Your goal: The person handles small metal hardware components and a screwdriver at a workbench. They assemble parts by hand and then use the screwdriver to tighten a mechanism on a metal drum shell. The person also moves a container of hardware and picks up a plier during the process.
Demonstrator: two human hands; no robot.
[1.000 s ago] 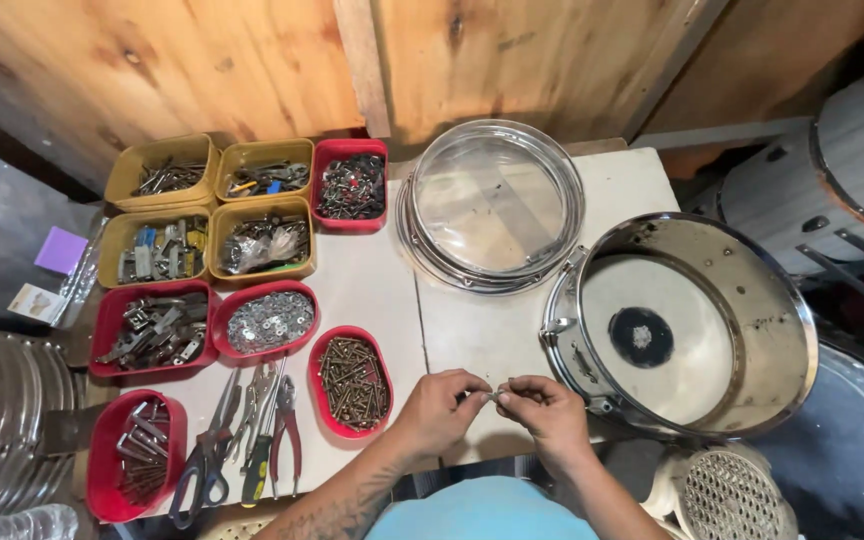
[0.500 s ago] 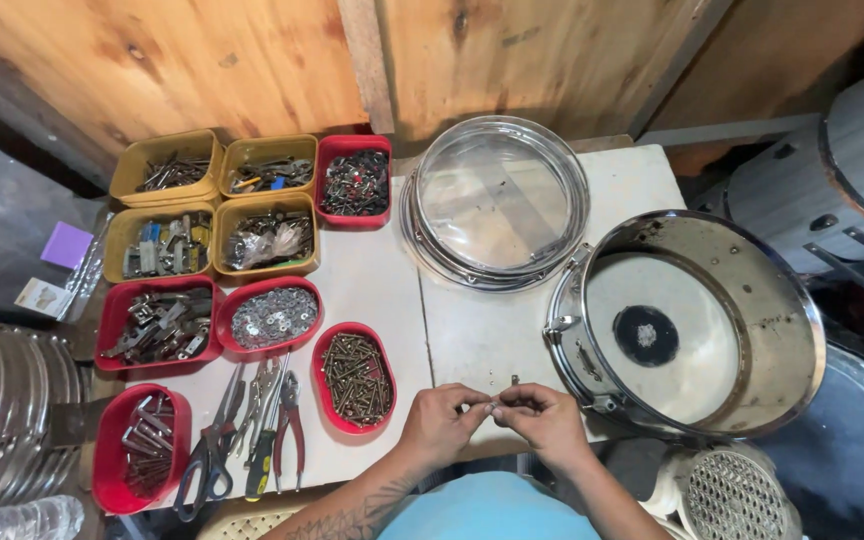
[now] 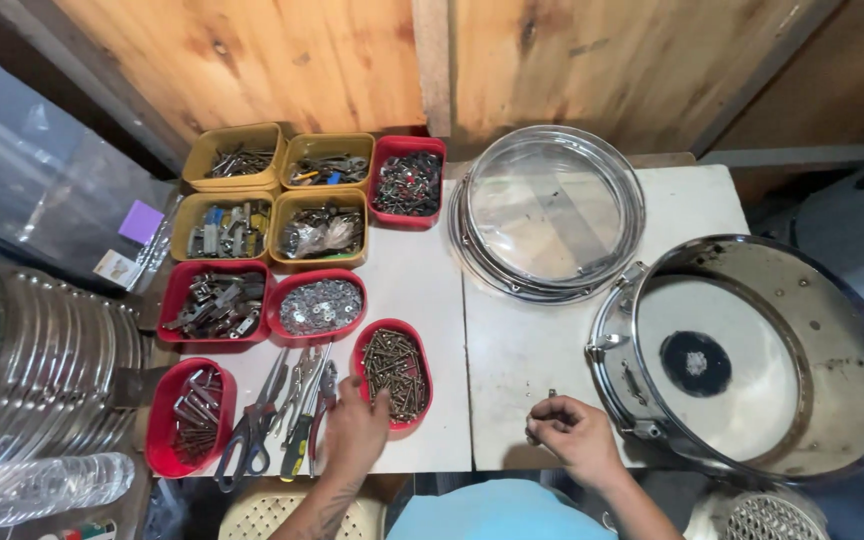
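Here, the view looks down from my head camera onto a white table (image 3: 422,300).

Left hand: my left hand (image 3: 355,432) rests at the near edge of the red oval tray of long screws (image 3: 393,369), fingers spread and loosely curled, touching its rim; I cannot tell whether they pinch a screw.

Right hand: my right hand (image 3: 574,438) lies on the table near the front edge, fingers closed around a small screw (image 3: 551,396) whose tip stands up between them.

Drum shell: one metal snare shell (image 3: 752,360) stands just right of that hand, its open side up.

Hoop and head: one metal hoop with a clear drumhead (image 3: 550,212) lies at the back of the table.

Yellow trays: four (image 3: 237,155), in a two-by-two block at the back left, holding mixed hardware.

Red trays: five in all; one of washers (image 3: 318,305), one of brackets (image 3: 214,303), one of lugs (image 3: 188,414), one of dark screws (image 3: 409,180), plus the oval tray.

Hand tools: a cluster of pliers and cutters (image 3: 287,415) lies just left of my left hand; the exact count I cannot tell.
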